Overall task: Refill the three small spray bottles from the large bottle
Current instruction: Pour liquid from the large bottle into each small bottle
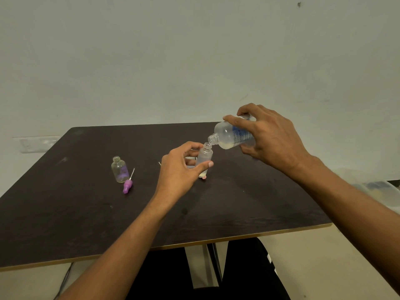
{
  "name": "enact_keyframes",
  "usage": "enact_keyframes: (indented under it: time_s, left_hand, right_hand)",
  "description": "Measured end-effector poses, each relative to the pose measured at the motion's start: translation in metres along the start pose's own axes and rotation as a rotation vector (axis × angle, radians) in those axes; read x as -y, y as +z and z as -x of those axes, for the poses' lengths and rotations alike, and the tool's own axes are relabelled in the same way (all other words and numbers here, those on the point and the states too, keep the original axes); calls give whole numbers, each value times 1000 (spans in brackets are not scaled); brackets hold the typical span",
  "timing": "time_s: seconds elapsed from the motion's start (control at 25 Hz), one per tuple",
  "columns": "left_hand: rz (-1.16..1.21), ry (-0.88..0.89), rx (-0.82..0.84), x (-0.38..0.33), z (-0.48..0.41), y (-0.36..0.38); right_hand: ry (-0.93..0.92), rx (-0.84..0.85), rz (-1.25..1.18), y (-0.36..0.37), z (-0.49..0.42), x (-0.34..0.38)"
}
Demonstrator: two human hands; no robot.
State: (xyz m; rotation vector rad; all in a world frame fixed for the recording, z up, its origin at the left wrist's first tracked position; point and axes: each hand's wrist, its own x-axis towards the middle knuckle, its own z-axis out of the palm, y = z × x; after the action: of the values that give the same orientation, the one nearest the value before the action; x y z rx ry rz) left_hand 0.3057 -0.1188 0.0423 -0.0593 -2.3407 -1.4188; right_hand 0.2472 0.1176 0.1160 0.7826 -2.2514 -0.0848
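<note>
My right hand (268, 139) grips the large clear bottle (229, 135) with a blue label, tipped so its open neck points down-left over a small bottle. My left hand (179, 169) holds that small clear bottle (204, 159) upright on the dark table (86, 213), thumb in front and fingers behind. A little pale liquid lies in the bottom of each. A second small bottle (119, 168) stands open at the left, with a purple spray cap (127, 185) and its thin tube lying beside it. Something pale behind my left hand is mostly hidden.
The table's front edge runs close to my body, and its right edge falls away below my right forearm. A pale wall stands just behind the table. A clear plastic container (376, 189) sits off the table at the right.
</note>
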Motion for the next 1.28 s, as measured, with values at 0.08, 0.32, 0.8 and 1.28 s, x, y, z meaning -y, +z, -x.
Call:
enact_keyframes:
  time_s: [0.08,0.32,0.8,1.28]
  left_hand:
    - [-2,-2,2,1,0,0]
    - [-15,1,4,0,0,1]
    - [18,32,1,-2,0,-5]
    - [18,39,-9,0,-5,-6]
  right_hand:
    - [2,5,-3,0,0,0]
    - [8,4,-4,-1,0,1]
    - [133,134,-208,6,10,5]
    - [344,129,-618,18,25,9]
